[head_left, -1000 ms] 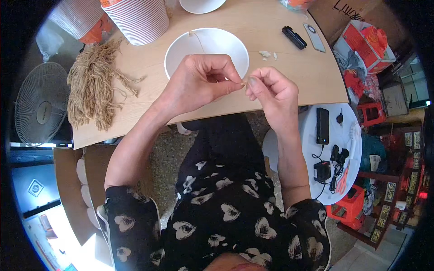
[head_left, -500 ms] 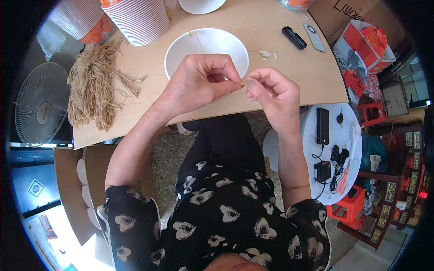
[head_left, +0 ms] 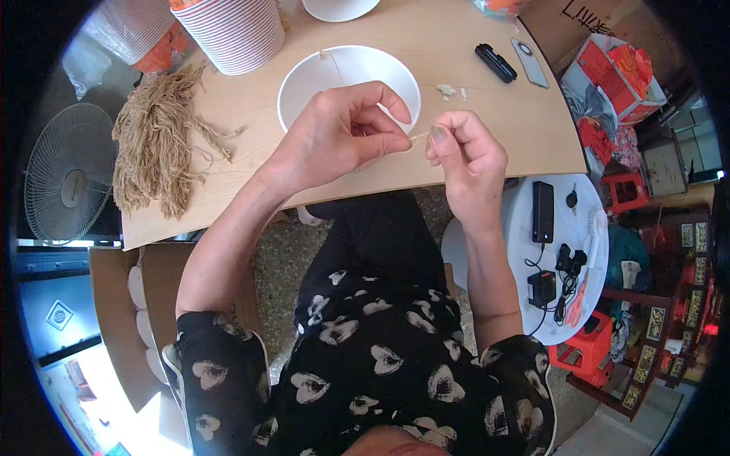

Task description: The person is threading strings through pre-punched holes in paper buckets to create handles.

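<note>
My left hand (head_left: 346,133) pinches a thin tan strand of twine (head_left: 419,137) between thumb and fingers, above the table's near edge. Its other end runs to my right hand (head_left: 470,159), where thumb and curled fingers close on it. The strand spans a short gap between the two hands. Just behind my left hand stands a white bowl (head_left: 293,91), with another tan strand hanging over its far rim. A bundle of tan twine (head_left: 160,148) lies at the table's left side, untouched.
Stacked paper bowls (head_left: 232,34) stand at the back left. Pale crumbs (head_left: 447,90), a black clip-like object (head_left: 495,64) and a phone (head_left: 530,62) lie to the right. A white round stool (head_left: 517,304) holding adapters and cables stands beside my right arm; a fan (head_left: 72,175) is at left.
My right hand has moved slightly right, away from my left, so more of the strand shows between them. My left index finger has lifted away from the thumb.
</note>
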Demonstrator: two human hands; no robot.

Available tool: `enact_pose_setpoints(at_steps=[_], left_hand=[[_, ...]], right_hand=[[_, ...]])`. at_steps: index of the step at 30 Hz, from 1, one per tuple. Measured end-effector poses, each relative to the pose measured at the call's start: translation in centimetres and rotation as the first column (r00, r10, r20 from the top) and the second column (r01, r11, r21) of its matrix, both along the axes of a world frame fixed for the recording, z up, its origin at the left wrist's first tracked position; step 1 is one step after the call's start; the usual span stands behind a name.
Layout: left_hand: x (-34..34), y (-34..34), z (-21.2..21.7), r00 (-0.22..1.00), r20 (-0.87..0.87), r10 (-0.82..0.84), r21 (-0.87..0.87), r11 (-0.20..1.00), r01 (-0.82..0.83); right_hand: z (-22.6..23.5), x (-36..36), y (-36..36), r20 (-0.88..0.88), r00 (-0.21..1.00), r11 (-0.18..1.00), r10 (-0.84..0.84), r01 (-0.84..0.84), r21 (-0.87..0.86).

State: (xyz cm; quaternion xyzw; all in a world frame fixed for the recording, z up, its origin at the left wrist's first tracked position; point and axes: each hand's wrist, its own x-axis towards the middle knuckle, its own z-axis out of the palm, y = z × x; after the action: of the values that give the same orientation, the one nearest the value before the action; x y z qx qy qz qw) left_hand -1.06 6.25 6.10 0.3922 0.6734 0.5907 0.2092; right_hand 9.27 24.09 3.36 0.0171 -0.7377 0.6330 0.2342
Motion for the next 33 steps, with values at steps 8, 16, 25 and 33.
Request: enact_pose_setpoints(at_steps=[8, 16, 25, 33], left_hand=[[-0.2, 0.1, 0.6, 0.997, -0.066, -0.046, -0.089, 0.995, 0.04], [-0.9, -0.1, 0.2, 0.984, 0.15, -0.093, 0.018, 0.996, 0.091], [-1.0, -0.1, 0.9, 0.982, 0.186, -0.037, -0.063, 0.997, 0.05], [-1.1, -0.1, 0.7, 0.97, 0.225, -0.091, -0.016, 0.995, 0.097]], right_hand=[[-0.5, -0.2, -0.8, -0.137, 0.987, 0.996, -0.081, 0.074, -0.056], [1.0, -0.5, -0.2, -0.045, 0.997, 0.991, 0.061, -0.066, -0.115], [0.1, -0.6, 0.1, -0.065, 0.997, 0.986, 0.049, -0.038, 0.16], [1.1, -0.4, 0.7, 0.028, 0.981, 0.969, 0.191, -0.185, -0.163]])
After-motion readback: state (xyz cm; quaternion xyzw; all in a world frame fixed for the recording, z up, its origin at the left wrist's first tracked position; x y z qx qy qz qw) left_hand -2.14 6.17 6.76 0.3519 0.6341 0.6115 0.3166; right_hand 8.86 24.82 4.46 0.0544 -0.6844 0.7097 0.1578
